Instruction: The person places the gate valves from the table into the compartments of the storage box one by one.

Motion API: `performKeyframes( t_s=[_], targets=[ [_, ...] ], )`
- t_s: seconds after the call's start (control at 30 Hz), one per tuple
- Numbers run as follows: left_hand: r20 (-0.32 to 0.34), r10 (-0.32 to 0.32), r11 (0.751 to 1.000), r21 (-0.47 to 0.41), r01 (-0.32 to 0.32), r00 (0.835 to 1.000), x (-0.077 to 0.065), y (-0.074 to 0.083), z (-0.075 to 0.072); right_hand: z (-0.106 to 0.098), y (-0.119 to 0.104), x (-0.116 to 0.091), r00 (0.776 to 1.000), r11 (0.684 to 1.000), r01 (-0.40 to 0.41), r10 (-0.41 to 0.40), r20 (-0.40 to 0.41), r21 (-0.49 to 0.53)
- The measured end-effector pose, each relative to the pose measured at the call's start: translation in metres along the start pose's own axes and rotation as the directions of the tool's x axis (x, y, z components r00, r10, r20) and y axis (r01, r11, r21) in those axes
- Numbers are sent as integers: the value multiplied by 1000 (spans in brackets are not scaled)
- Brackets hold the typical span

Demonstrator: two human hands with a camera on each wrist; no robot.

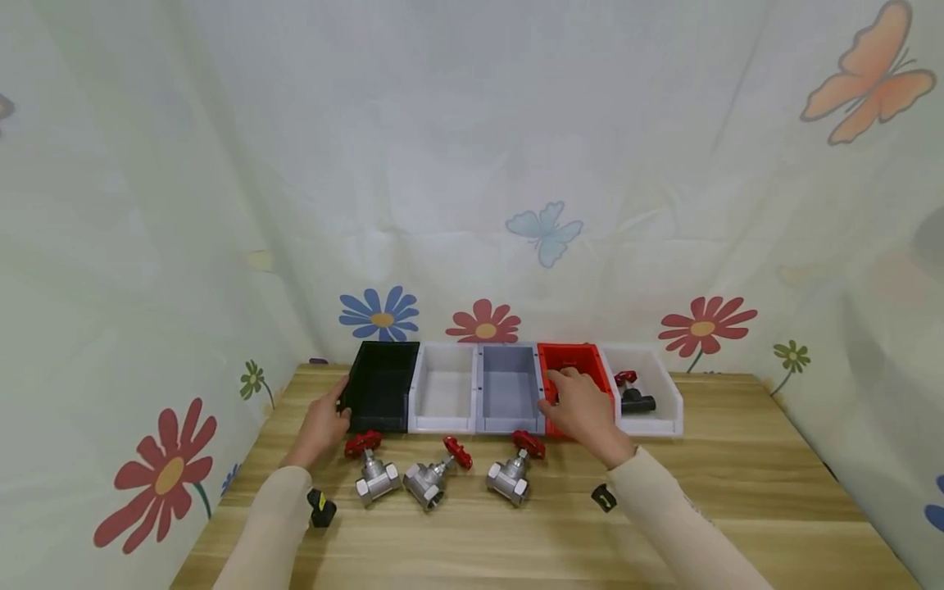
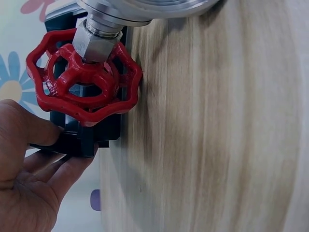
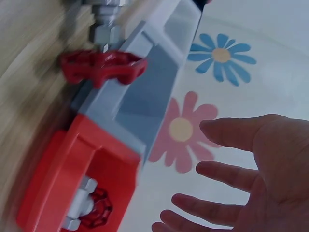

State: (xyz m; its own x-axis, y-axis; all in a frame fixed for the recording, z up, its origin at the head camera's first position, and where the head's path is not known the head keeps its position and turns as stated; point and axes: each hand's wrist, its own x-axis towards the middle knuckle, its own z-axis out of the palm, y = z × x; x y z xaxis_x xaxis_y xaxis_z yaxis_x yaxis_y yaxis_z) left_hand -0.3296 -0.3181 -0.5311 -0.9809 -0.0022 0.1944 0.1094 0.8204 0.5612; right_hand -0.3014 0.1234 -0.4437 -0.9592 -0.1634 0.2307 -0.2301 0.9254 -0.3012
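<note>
We see the left hand pinching the wall of a smooth black bin; the right hand, fingers spread and released, hangs over a red plastic bin. Inside lies a metal valve with a scalloped wheel, largely hidden in the head view.

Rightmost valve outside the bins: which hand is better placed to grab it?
Right, probably: the right hand is empty, fingers spread, by the red bin, nearer that valve. The left hand grips the black bin.
</note>
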Motion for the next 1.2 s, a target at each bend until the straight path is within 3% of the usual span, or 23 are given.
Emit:
performKeyframes(
  t_s=[0.33,0.67,1.0,1.2],
  targets=[
    [19,-10,1000,-1,11,1000,2,0,0,-7,-22,-16,999,1000,8,-9,32,22],
    [43,-35,999,-7,36,998,1,1,-2,-5,-37,-35,994,994,100,-101,39,31],
    [14,-13,1000,-7,13,1000,1,-2,0,0,-48,-47,982,988,153,-156,108,36],
    [21,-9,1000,-7,9,1000,1,-2,2,9,-51,-51,975,989,145,-150,165,39]
  ],
)
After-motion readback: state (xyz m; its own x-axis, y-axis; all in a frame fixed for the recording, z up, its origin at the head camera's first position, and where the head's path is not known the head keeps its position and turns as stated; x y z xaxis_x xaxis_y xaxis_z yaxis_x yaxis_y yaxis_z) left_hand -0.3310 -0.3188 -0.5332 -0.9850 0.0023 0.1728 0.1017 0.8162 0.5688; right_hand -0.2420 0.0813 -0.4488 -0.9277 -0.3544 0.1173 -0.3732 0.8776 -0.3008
